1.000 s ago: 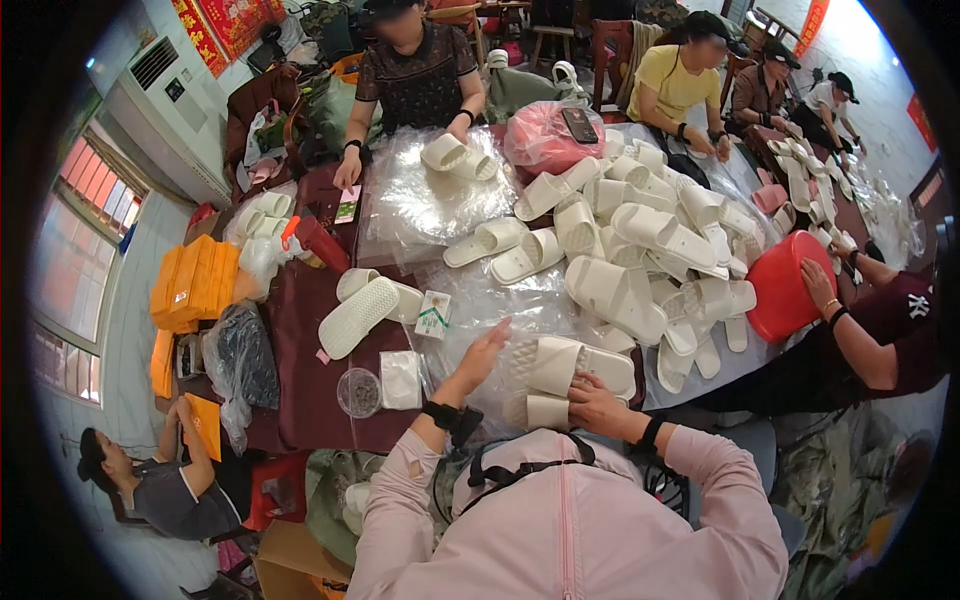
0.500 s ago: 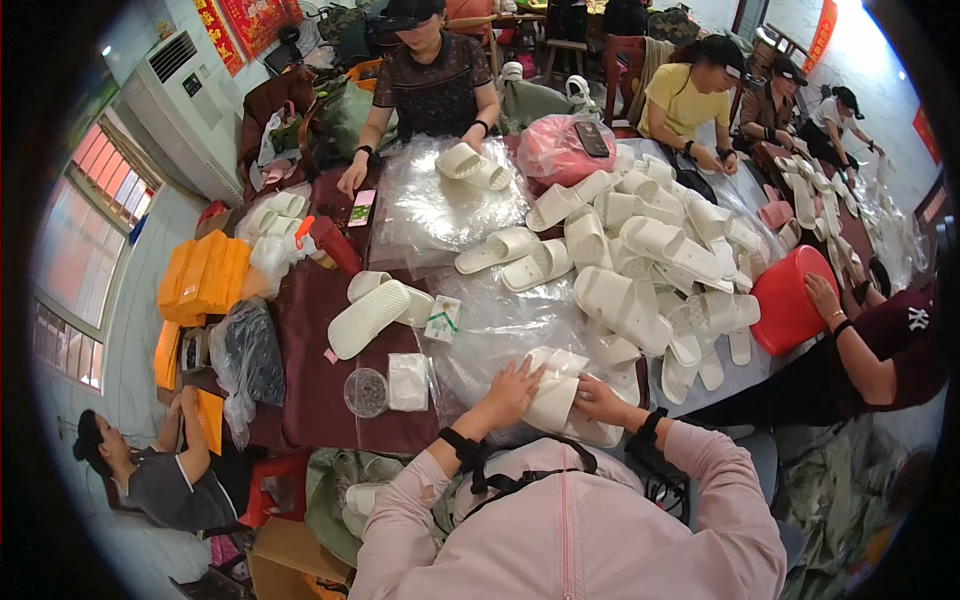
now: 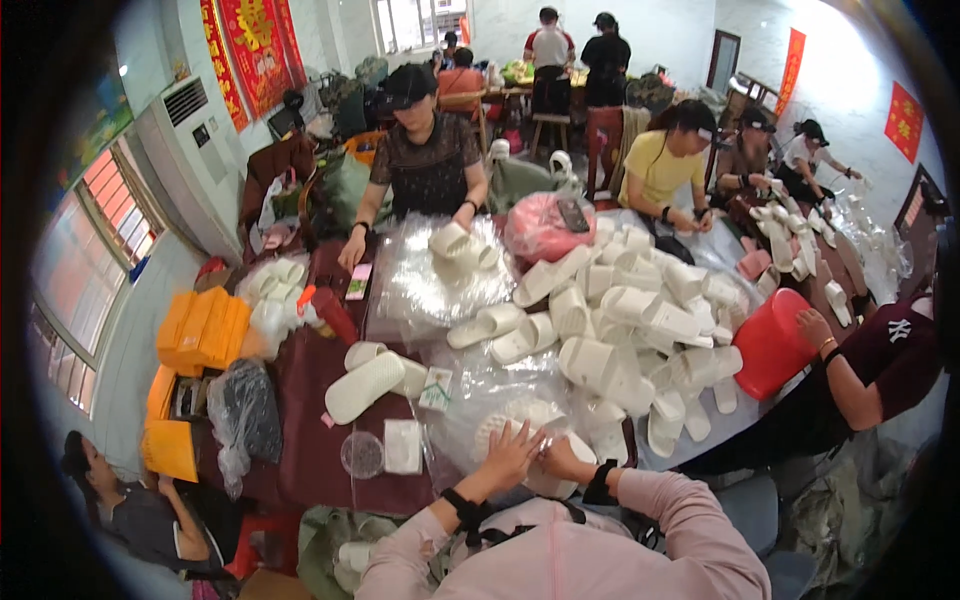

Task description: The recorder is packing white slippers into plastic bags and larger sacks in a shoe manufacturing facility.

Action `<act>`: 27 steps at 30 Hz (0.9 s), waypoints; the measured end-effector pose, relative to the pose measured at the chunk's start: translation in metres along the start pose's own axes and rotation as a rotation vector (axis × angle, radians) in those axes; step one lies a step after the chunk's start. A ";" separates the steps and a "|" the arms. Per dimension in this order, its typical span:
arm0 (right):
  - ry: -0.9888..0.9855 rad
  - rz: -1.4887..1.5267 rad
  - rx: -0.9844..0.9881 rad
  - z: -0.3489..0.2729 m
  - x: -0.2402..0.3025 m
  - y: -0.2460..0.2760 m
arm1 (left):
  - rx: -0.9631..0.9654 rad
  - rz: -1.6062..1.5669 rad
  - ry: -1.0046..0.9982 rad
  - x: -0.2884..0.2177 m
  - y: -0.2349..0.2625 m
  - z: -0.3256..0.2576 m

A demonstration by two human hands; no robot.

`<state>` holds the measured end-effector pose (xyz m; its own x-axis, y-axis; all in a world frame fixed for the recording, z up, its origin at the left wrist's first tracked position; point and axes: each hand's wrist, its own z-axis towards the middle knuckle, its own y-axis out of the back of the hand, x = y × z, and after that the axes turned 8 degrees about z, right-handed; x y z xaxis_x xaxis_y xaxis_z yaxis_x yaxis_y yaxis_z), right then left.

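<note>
"How many things?"
"One round bowl, one small box, two slippers together at my left; the heap I cannot count."
"And your hands?"
"My left hand lies palm-down, fingers spread a little over a white slipper, just before me. My right hand bends inward, fingers curled; their hold I cannot tell."

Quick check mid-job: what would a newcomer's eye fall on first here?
First, the big heap of white slippers, right of centre, with the red tub at its right. Next, the bright orange stack at the left. Then, low in the middle, the left grip on a white slipper.
</note>
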<state>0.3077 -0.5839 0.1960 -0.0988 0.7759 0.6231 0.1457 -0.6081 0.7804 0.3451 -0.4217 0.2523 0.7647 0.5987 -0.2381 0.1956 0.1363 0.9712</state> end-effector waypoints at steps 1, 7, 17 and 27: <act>0.093 -0.003 -0.130 -0.002 -0.011 -0.008 | 0.002 -0.012 -0.001 -0.001 0.000 0.000; 0.051 0.113 -0.219 0.006 -0.012 0.003 | 0.006 -0.006 0.009 -0.003 0.012 0.003; 0.078 0.084 -0.201 -0.011 0.001 0.035 | -0.431 0.097 0.288 0.025 0.014 -0.004; 0.120 0.204 -0.268 -0.010 -0.002 0.027 | -0.669 -0.242 0.483 0.048 -0.005 0.022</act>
<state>0.3021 -0.6037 0.2167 -0.2112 0.6183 0.7570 -0.0872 -0.7833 0.6155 0.3941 -0.4108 0.2353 0.3735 0.7426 -0.5559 -0.1996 0.6495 0.7336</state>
